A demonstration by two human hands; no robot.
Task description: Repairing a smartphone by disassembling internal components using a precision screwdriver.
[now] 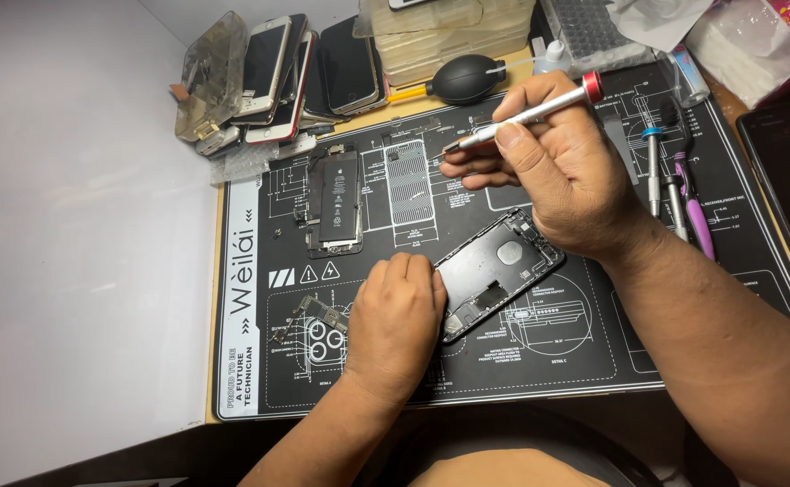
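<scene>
black phone shell point(501, 269) touches left hand point(395, 325) fingers point(424, 281)

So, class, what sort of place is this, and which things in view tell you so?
Probably a phone repair bench. A black repair mat carries an opened phone housing and a removed battery, used phones are stacked behind, and the right hand holds a precision screwdriver.

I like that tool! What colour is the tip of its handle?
Red, on the silver screwdriver in the right hand; head view.
</scene>
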